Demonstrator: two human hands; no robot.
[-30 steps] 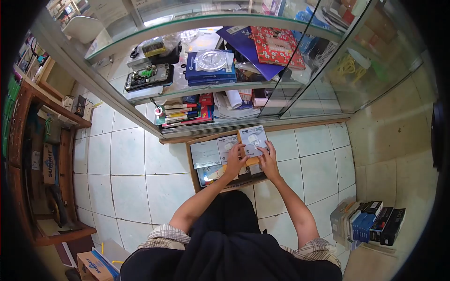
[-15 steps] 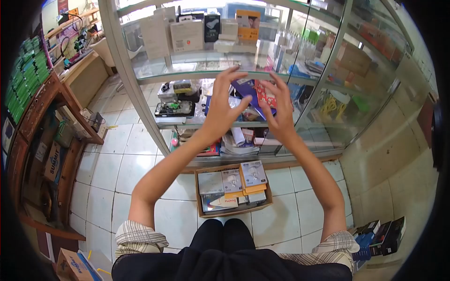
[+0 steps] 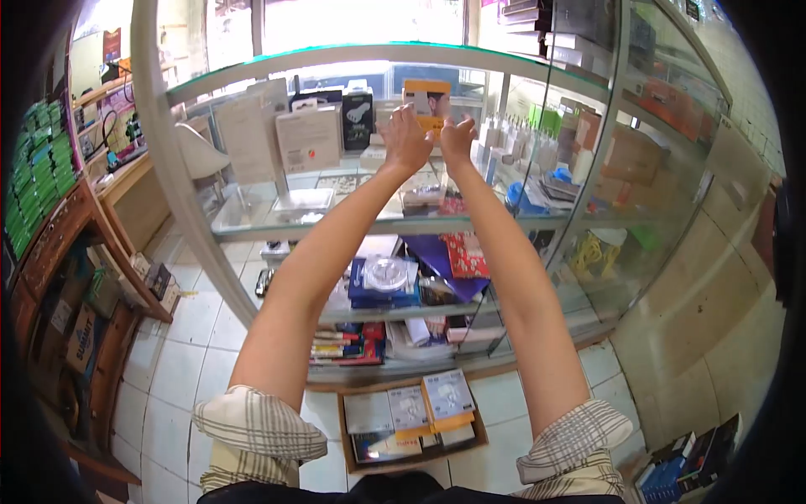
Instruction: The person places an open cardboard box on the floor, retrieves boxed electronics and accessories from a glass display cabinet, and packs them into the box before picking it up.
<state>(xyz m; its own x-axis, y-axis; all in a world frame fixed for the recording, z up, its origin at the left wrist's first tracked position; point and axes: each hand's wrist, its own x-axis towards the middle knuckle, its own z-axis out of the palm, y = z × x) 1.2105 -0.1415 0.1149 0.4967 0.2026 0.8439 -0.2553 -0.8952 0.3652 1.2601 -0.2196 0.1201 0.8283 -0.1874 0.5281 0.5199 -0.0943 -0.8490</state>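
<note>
My left hand (image 3: pixel 409 141) is at the upper shelf of the glass cabinet, beside a small white box (image 3: pixel 386 120) and in front of an orange box (image 3: pixel 426 94). Just to its right, my right hand (image 3: pixel 457 140) reaches to the lower right edge of the same orange box. The fingers of both hands are bent, and what they touch is too small to make out. A black box (image 3: pixel 358 118) and a white box (image 3: pixel 309 139) stand to the left on that shelf.
An open carton (image 3: pixel 344 437) with several boxes sits on the tiled floor below. The cabinet's glass shelf edge (image 3: pixel 336 228) crosses under my forearms. A wooden shelf unit (image 3: pixel 42 260) stands at the left, and dark boxes (image 3: pixel 688 466) lie at the lower right.
Both hands have moved up and forward from the lower shelf's front to the orange box and come closer together. The view has tilted up, showing more of the cabinet top.
</note>
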